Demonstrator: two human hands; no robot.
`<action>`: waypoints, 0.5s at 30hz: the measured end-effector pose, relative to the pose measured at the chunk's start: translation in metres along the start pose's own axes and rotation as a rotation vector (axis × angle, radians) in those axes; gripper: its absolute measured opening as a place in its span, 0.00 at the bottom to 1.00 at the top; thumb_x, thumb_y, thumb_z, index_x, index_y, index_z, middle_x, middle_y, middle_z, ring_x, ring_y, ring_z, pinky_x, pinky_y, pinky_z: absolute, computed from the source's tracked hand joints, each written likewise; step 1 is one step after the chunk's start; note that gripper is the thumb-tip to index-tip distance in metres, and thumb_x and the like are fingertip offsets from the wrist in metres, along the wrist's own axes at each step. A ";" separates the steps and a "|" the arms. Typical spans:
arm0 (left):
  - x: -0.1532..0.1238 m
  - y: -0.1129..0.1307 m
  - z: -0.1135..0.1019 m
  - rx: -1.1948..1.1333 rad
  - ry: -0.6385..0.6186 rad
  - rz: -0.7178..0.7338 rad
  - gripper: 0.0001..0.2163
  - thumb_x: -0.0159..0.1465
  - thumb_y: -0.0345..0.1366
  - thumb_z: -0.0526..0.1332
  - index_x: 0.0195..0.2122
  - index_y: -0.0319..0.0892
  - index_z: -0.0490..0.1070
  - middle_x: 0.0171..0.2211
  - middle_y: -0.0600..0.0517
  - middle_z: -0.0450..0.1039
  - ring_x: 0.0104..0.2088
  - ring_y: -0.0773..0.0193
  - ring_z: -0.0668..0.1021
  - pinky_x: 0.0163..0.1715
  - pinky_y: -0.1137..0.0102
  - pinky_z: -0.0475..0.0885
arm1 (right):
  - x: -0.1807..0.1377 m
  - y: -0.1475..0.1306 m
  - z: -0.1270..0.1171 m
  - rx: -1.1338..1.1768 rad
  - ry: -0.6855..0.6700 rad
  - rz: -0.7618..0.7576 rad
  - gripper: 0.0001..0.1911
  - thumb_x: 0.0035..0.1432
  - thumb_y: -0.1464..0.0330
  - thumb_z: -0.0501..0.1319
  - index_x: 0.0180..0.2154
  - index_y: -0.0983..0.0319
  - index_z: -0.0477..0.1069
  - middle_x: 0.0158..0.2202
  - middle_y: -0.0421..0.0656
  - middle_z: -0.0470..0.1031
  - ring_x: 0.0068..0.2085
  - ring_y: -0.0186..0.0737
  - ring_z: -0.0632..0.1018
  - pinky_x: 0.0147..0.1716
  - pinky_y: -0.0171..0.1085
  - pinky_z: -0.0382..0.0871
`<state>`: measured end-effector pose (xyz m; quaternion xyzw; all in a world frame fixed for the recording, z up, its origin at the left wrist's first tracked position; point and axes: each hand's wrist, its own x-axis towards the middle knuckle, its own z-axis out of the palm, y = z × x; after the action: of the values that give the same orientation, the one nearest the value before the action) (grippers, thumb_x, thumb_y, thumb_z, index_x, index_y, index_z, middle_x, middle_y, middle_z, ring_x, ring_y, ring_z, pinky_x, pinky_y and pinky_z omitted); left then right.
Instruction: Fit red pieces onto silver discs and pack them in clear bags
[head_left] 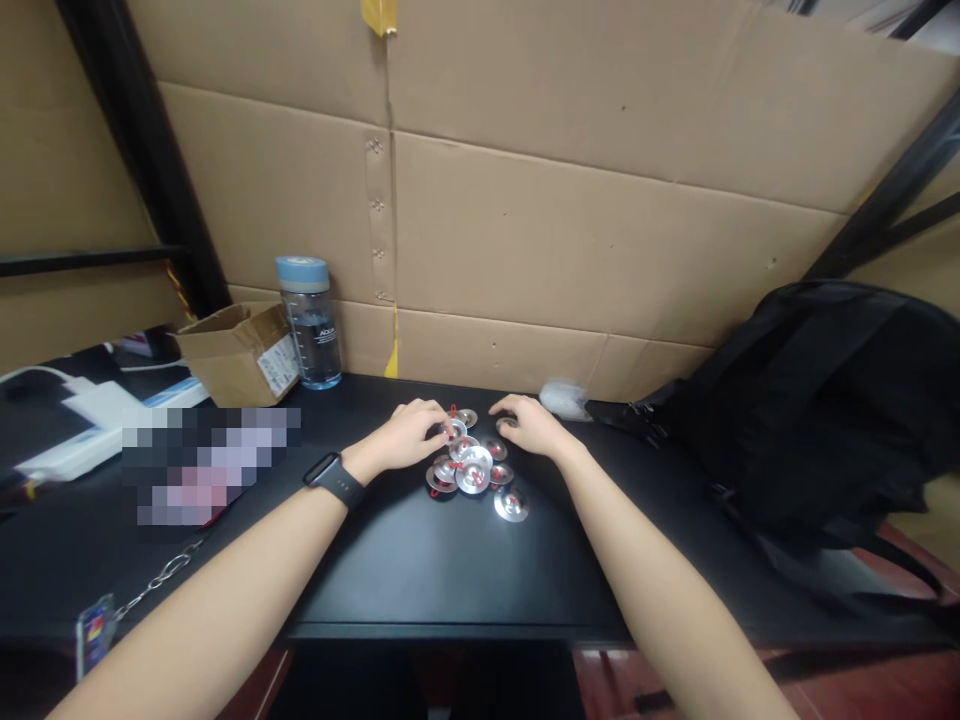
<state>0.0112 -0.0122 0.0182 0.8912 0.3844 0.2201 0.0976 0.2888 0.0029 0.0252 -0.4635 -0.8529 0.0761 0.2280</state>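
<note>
Centrally placed discs (474, 468): a small pile of silver metal discs with red loops, lying on the black table (450, 560), between the two hands; one disc (511, 504) lies just beside the pile on the near side.
Left hand (409, 432): at the pile's far-left edge, fingers bent and close together, tips on the discs; whether it grips one cannot be told.
Right hand (529, 425): at the far-right edge, fingers curled down over a disc; grip unclear.
Wrist: black watch (334, 480) on the left arm.
Left surroundings: water bottle (309, 322) upright beside an open cardboard box (240, 350); a key chain (154, 580) near the front edge.
Right surroundings: black backpack (817, 400), well apart from the discs; crumpled white plastic (564, 397) just behind the right hand.
Backdrop: cardboard wall (600, 200).
</note>
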 end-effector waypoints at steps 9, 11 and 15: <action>0.001 -0.010 -0.001 0.063 0.029 -0.059 0.08 0.68 0.39 0.60 0.42 0.48 0.78 0.47 0.49 0.77 0.50 0.53 0.75 0.51 0.60 0.68 | -0.002 -0.048 0.009 0.177 -0.149 -0.178 0.15 0.62 0.74 0.60 0.44 0.56 0.83 0.46 0.42 0.82 0.47 0.41 0.81 0.49 0.36 0.71; 0.001 -0.011 0.000 0.066 0.030 -0.053 0.08 0.68 0.39 0.59 0.42 0.48 0.78 0.46 0.49 0.77 0.49 0.53 0.75 0.51 0.61 0.68 | -0.002 -0.048 0.011 0.168 -0.132 -0.157 0.19 0.60 0.77 0.59 0.47 0.55 0.82 0.47 0.42 0.82 0.47 0.41 0.81 0.49 0.36 0.71; 0.001 -0.012 0.003 0.054 0.033 -0.030 0.08 0.68 0.39 0.59 0.41 0.49 0.79 0.44 0.50 0.78 0.48 0.54 0.76 0.50 0.61 0.68 | -0.001 -0.046 0.012 0.168 -0.185 -0.187 0.28 0.55 0.82 0.56 0.50 0.53 0.81 0.51 0.41 0.81 0.50 0.41 0.81 0.53 0.37 0.71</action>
<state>0.0055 -0.0031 0.0114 0.8839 0.4049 0.2231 0.0705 0.2488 -0.0230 0.0302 -0.3522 -0.9004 0.1679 0.1923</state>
